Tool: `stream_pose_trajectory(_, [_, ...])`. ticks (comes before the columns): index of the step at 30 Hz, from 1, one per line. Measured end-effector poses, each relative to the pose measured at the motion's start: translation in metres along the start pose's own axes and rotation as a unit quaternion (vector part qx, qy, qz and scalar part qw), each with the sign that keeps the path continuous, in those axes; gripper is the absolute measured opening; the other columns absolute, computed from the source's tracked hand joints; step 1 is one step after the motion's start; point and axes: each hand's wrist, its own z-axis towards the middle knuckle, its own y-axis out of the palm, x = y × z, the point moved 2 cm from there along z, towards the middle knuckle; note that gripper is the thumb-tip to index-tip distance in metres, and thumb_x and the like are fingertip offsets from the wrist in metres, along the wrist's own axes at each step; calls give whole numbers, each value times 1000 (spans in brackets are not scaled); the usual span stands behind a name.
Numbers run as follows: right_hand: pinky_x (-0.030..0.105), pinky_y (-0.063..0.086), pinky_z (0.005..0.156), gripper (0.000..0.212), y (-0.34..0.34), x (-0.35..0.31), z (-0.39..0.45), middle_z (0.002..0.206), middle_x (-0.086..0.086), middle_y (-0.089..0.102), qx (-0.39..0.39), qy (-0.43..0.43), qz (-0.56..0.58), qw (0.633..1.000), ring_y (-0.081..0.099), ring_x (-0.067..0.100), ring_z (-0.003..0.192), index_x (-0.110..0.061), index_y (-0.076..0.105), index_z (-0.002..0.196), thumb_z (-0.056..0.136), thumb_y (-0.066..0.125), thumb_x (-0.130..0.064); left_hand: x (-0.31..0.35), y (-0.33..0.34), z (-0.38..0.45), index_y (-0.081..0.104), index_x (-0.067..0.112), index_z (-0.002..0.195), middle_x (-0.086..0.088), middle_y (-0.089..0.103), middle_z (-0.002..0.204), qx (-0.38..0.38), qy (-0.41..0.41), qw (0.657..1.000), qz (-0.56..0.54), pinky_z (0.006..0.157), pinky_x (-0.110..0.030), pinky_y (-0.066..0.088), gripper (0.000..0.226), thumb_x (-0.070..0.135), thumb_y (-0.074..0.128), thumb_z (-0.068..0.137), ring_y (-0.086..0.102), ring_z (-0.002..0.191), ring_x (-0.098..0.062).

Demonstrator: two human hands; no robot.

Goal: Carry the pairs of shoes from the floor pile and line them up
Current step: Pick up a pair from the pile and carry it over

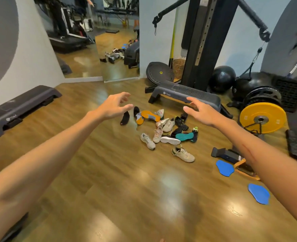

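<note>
Head view: I judge the job barely begun, since the shoes (163,131) all lie in one jumbled pile on the wooden floor (109,172) and I see no lined-up row anywhere. Both my arms are stretched toward the pile; my left hand (113,105) is spread with fingers loosely bent and empty, and my right hand (202,112) is likewise spread and empty. Everything is left: picking out matching pairs, carrying them, setting them side by side. The pile sits just in front of a grey aerobic step (188,95), with a beige sneaker (183,154) lying a little apart at its near edge. This is a gym room: a wall mirror (116,41), a cable machine (208,41), a yellow weight plate (263,117), black exercise balls (222,79), another step (20,107) by the left wall, blue pads (258,193) on the floor
</note>
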Motion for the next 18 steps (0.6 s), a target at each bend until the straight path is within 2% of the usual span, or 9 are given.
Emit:
stream_pose_trajectory(5, [44, 38, 109, 64, -17, 38, 102, 149, 9, 43, -30, 4, 15, 999, 44, 28, 135, -28, 30, 150, 95, 44, -58, -6, 30, 92, 46, 10, 137, -10, 60, 124, -1, -7, 1000, -10, 95, -32, 42, 49, 34, 55, 95, 56, 113, -23])
stream_pose_trajectory(11, [34, 36, 102, 62, 8, 85, 200, 149, 10, 44, -51, 19, 21, 998, 45, 26, 134, -26, 29, 150, 97, 42, -55, -36, 73, 205, 47, 7, 136, -16, 60, 125, -34, -24, 998, -42, 94, -32, 43, 40, 21, 47, 99, 57, 114, -26])
stream_pose_trajectory(14, [36, 36, 106, 62, 20, 100, 251, 151, 11, 42, -67, 31, 7, 997, 43, 27, 136, -25, 27, 151, 98, 41, -53, -56, 91, 265, 47, 8, 136, -13, 59, 126, -51, -17, 997, -50, 91, -30, 42, 39, 22, 45, 100, 56, 114, -25])
stream_pose_trajectory(18, [39, 35, 107, 62, 26, 111, 324, 151, 11, 41, -73, 53, 3, 996, 42, 28, 137, -24, 25, 152, 99, 40, -52, -82, 112, 351, 48, 10, 136, -11, 60, 125, -82, -1, 994, -69, 92, -34, 45, 40, 24, 49, 98, 57, 112, -24])
